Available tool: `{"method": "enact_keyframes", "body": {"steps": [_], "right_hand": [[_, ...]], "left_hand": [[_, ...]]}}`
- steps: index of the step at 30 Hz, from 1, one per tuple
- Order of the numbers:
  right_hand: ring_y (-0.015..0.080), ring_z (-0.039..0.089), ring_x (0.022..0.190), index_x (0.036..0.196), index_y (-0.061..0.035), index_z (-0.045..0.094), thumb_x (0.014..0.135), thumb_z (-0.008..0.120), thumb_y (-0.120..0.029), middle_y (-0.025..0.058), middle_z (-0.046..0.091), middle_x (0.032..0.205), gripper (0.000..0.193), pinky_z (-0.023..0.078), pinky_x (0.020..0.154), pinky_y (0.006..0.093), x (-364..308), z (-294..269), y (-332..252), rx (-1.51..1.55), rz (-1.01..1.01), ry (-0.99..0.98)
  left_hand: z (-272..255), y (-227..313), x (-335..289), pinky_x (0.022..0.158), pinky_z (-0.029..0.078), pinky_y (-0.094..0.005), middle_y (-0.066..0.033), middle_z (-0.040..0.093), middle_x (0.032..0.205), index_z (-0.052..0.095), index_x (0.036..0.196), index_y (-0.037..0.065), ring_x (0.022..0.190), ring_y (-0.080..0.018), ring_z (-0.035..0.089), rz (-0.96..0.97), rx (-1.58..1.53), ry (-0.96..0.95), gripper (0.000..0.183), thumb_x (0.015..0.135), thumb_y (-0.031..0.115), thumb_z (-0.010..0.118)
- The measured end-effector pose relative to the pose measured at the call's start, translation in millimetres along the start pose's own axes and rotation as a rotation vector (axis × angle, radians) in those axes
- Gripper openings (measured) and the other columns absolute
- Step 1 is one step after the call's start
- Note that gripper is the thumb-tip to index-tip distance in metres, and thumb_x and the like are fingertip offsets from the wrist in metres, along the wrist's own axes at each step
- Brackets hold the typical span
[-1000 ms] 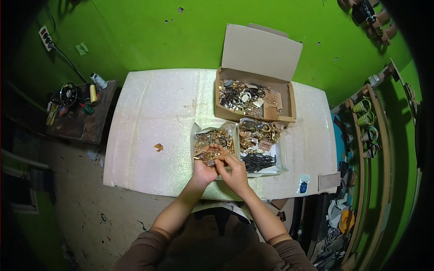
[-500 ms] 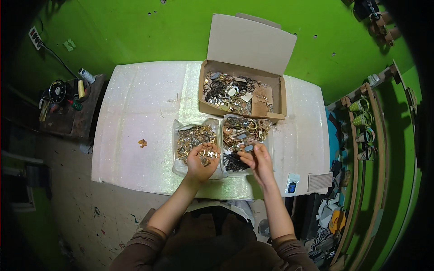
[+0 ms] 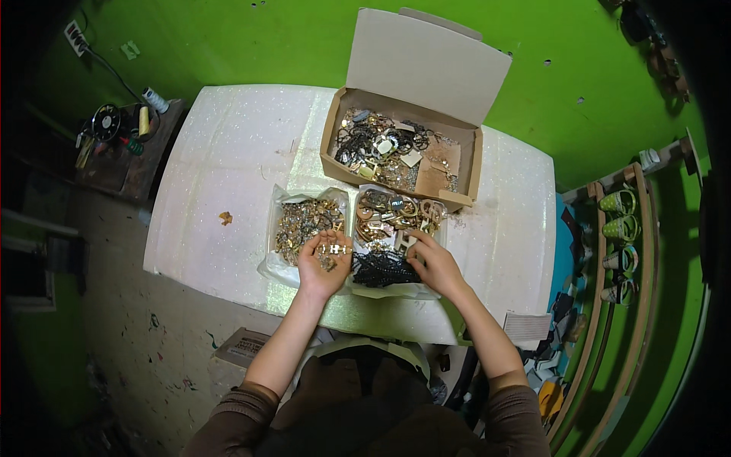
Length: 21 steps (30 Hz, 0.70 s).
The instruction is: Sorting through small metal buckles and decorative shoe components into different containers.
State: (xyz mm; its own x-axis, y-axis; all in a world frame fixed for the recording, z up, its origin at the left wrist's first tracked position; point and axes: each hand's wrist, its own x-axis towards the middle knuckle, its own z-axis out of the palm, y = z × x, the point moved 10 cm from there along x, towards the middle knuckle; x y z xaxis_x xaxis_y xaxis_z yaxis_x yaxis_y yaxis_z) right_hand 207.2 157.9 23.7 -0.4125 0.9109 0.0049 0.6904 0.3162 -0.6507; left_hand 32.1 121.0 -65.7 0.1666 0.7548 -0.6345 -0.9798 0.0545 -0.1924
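My left hand (image 3: 323, 280) is palm up, its fingers curled a little around several small shiny metal pieces (image 3: 333, 249). It is over the front of a plastic-lined tray (image 3: 276, 270) full of small gold and silver metal fittings. My right hand (image 3: 440, 268) reaches into the lined tray beside it (image 3: 396, 291). Its thumb and fingers close on a pale, slotted, buckle-like piece (image 3: 404, 241). Around that piece lie assorted buckles and rings (image 3: 388, 209), and in front of it a heap of black beaded or chain-like trim (image 3: 384, 269).
Behind the trays stands an open cardboard box (image 3: 327, 148) of mixed trim, its lid raised. The white sparkly table (image 3: 228, 160) holds a small brown scrap (image 3: 226, 218). A side table (image 3: 122, 171) with thread spools is far left. Sandals (image 3: 617, 228) sit on a wooden rack at right.
My right hand has gone from above the right tray down into it, onto the pale buckle-like piece. My left hand still cups the metal pieces. The view has shifted slightly.
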Motion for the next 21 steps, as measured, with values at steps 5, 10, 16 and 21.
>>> {"method": "enact_keyframes", "body": {"steps": [5, 10, 16, 21], "right_hand": [[0.023, 0.054, 0.094, 0.077, -0.006, 0.049, 0.075, 0.054, -0.009, 0.004, 0.051, 0.113, 0.006, 0.048, 0.071, 0.0315, 2.8, 14.0, -30.0, -0.198, -0.488, -0.104], [0.0189, 0.053, 0.092, 0.077, -0.0069, 0.05, 0.07, 0.055, -0.009, 0.0017, 0.051, 0.113, 0.009, 0.049, 0.066, 0.0284, 3.8, 24.4, -19.7, -0.311, -0.58, -0.116], [0.0171, 0.053, 0.085, 0.078, -0.0073, 0.052, 0.07, 0.052, -0.01, 0.002, 0.05, 0.115, 0.009, 0.049, 0.062, 0.0282, 5.1, 30.4, -6.9, -0.452, -0.492, -0.071], [0.0185, 0.054, 0.084, 0.088, -0.0076, 0.057, 0.071, 0.054, -0.012, 0.0033, 0.052, 0.111, 0.018, 0.048, 0.063, 0.0292, 1.5, 30.0, -9.1, -0.514, -0.476, -0.025]], "left_hand": [[1.1, 6.9, -10.7, 0.089, 0.041, -0.0358, -0.0069, 0.055, 0.079, 0.052, 0.077, 0.004, 0.082, -0.0191, 0.054, 0.135, -0.065, 0.002, 0.008, 0.079, 0.009, 0.047], [-1.0, 11.4, -19.0, 0.09, 0.041, -0.0359, -0.007, 0.055, 0.081, 0.052, 0.078, 0.004, 0.085, -0.0195, 0.054, 0.212, -0.111, -0.066, 0.008, 0.08, 0.009, 0.047], [-4.7, 7.7, -22.0, 0.09, 0.041, -0.0356, -0.0068, 0.056, 0.082, 0.054, 0.078, 0.004, 0.085, -0.0192, 0.054, 0.211, -0.132, -0.082, 0.008, 0.08, 0.009, 0.047], [3.6, 7.1, -25.5, 0.09, 0.04, -0.0353, -0.006, 0.057, 0.083, 0.055, 0.081, 0.004, 0.088, -0.0192, 0.054, 0.214, -0.104, -0.115, 0.012, 0.081, 0.01, 0.045]]}}
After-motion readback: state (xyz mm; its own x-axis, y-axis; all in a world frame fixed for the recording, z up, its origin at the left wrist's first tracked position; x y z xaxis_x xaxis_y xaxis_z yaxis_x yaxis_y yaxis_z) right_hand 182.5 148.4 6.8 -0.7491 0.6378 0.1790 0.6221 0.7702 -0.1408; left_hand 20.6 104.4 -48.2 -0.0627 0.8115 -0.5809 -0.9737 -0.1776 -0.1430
